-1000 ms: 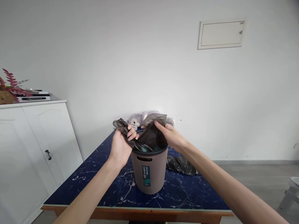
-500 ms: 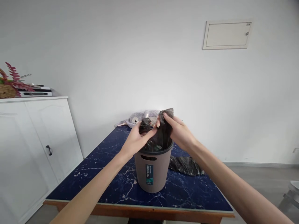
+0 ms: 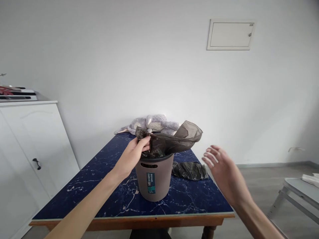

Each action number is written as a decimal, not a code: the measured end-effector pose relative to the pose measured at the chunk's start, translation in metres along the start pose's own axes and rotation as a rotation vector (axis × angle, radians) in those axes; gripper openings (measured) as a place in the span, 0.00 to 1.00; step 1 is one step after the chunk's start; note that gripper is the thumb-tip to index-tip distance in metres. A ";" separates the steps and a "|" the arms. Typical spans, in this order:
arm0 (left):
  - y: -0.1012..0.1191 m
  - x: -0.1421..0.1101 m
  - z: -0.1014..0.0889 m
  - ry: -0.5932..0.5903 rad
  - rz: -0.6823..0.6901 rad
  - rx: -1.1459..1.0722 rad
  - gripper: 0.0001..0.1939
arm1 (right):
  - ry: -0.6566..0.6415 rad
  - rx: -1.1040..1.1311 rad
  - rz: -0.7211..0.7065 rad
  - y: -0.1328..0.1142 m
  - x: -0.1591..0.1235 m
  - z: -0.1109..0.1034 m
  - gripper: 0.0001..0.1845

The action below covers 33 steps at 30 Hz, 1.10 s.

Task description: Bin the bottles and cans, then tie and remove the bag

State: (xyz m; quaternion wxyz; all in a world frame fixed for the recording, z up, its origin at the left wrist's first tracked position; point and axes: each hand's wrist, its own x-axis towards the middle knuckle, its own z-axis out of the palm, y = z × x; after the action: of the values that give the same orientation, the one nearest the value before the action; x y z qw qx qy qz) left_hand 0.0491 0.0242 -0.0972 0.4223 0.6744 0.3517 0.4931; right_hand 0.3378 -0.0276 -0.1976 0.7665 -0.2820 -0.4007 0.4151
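Black bag (image 3: 171,142): pinched by my left grip (image 3: 132,154) over the bin (image 3: 154,181), flaring right.
My right grip (image 3: 225,171): loosely spread, apart from the bag, right.
Bin: upright on the counter (image 3: 189,199).
Dark bundle (image 3: 190,171): right of the bin.
Plush toy (image 3: 156,122): far end.

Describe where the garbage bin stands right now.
In the head view, the garbage bin stands just below centre on the blue table, immediately left of the black plastic bundle.

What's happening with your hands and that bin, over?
Left hand gripping dark bag at mouth of bin. Right hand open, off the bag. Crumpled bundle beside bin, not blocking it.
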 end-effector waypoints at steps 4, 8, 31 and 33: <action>-0.004 -0.010 0.002 0.016 0.053 0.051 0.13 | -0.254 -0.263 -0.075 -0.010 0.014 0.016 0.34; -0.003 -0.020 0.002 -0.129 0.178 0.335 0.17 | -0.422 -0.611 -0.110 -0.070 0.063 0.064 0.40; -0.005 -0.023 -0.012 0.121 0.178 0.141 0.19 | 0.110 -0.138 -0.120 -0.016 0.001 -0.035 0.16; -0.006 -0.023 -0.010 0.127 0.165 0.052 0.19 | 0.125 0.033 -0.029 0.020 -0.012 -0.044 0.18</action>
State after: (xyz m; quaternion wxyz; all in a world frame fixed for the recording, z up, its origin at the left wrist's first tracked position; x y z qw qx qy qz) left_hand 0.0326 0.0083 -0.1094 0.3396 0.6791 0.3337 0.5587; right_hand 0.3631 -0.0325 -0.2410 0.8005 -0.2889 -0.3492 0.3921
